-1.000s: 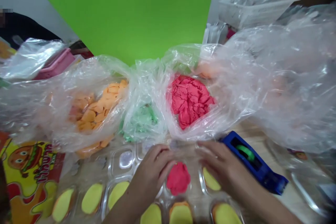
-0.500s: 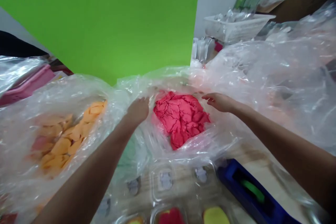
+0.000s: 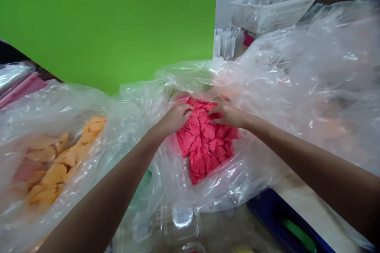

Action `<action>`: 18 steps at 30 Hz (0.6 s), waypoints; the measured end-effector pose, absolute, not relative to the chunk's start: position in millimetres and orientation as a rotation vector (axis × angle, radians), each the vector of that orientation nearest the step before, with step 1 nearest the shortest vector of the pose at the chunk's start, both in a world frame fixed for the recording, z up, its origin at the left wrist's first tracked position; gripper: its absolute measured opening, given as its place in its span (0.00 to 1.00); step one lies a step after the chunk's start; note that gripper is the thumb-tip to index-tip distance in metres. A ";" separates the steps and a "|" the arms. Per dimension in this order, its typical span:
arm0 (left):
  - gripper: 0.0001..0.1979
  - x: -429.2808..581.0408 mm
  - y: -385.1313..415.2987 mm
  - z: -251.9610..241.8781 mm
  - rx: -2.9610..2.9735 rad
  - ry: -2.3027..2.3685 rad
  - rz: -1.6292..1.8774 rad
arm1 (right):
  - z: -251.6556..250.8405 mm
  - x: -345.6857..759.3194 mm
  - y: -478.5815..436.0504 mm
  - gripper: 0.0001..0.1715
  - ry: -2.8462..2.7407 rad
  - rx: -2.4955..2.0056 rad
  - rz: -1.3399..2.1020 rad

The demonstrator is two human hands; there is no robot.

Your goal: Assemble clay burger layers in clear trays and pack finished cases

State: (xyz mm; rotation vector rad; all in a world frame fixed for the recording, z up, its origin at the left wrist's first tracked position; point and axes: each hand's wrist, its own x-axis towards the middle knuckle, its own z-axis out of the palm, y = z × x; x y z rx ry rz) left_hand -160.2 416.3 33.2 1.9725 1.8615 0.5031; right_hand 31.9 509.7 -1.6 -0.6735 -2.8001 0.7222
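"Dough [image 3: 204, 146], where was it?"
"Center frame, inside the plastic bag [image 3: 225, 184]."
"Hands?"
"Left hand [image 3: 175, 119] and right hand [image 3: 228, 115] had just closed onto it, fingers curled narrowly; grip unclear."

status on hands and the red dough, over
Left hand and right hand on top of the red dough. Dough lying in an opened plastic bag. Loose bag folds bunched around it.

The lump of pinkish-red modelling dough [image 3: 204, 146] is crazed with darker red cracks. The orange dough pieces [image 3: 56, 170] look paler through the clear plastic bag [image 3: 297, 71], before a plain, bright green flat board [image 3: 103, 19].
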 end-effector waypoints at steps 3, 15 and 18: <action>0.15 -167.7 411.6 31.7 1.845 1.894 0.577 | 0.0 37.9 507.3 0.12 -2.743 -0.680 0.746; 0.18 -148.5 397.4 46.0 1.005 1.461 0.889 | -0.1 37.8 499.2 0.17 -2.374 -0.843 0.958; 0.26 -142.0 387.9 52.7 0.711 1.187 0.888 | 9.7 41.1 491.0 0.21 -2.296 -0.870 1.033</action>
